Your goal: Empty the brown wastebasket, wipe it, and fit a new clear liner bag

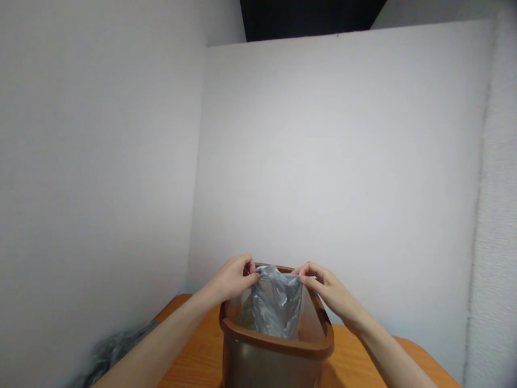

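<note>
A grey plastic bag (pixel 278 304) hangs down inside a brown trash can (pixel 278 347), its upper edge held near the can's far rim. My left hand (pixel 239 277) pinches the bag's left upper corner between thumb and fingers. At the right upper corner, my right hand (pixel 319 283) pinches the bag in the same way. Between the two hands the bag's edge is stretched and wrinkled. The can stands upright, its lower part cut off by the frame. The bag's bottom is hidden behind the near rim.
The can stands on an orange-brown wooden table (pixel 194 345). A crumpled dark plastic heap (pixel 117 347) lies at the lower left, partly behind my left forearm. White walls (pixel 343 151) rise behind the table and along the left side.
</note>
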The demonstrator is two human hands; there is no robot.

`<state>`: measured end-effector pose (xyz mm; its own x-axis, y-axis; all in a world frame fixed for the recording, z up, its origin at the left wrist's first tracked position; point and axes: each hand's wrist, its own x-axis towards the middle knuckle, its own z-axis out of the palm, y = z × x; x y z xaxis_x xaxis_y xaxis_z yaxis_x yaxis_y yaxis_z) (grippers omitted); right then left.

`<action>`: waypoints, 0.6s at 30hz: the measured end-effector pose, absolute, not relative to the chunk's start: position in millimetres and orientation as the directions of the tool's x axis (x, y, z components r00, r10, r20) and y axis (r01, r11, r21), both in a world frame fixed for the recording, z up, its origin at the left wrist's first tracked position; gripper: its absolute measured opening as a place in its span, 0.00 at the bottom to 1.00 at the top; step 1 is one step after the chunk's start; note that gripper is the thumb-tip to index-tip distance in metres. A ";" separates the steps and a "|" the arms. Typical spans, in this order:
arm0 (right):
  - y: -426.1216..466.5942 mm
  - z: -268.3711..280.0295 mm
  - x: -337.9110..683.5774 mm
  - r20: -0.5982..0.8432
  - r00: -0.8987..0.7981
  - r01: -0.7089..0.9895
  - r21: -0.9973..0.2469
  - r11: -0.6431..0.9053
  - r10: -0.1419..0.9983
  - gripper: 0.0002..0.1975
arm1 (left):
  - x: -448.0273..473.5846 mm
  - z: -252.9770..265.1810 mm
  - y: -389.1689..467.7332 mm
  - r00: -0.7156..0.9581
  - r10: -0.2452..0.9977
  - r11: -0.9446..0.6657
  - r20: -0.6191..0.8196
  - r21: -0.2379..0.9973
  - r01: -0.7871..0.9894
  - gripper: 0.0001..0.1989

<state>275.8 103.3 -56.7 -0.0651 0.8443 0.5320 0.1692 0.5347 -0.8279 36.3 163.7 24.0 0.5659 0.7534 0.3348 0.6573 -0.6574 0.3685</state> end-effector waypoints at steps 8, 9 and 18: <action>102.7 -53.8 249.3 0.636 -0.091 0.511 -0.631 0.584 0.767 0.07 | 36.3 13.8 168.9 0.577 0.746 -0.664 0.332 0.441 0.604 0.10; 103.4 -54.4 253.1 0.638 -0.086 0.503 -0.635 0.586 0.765 0.05 | 32.7 14.8 169.2 0.576 0.748 -0.661 0.329 0.445 0.604 0.11; 94.0 -77.8 317.8 0.551 0.081 0.324 -0.802 0.501 0.830 0.17 | -12.8 24.7 174.2 0.423 0.814 -0.581 0.398 0.557 0.594 0.13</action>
<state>317.8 94.0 -77.8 0.0812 0.8303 0.5514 0.3241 0.5012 -0.8023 -12.8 174.2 24.7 0.4232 0.8140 0.3978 0.5939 -0.5808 0.5566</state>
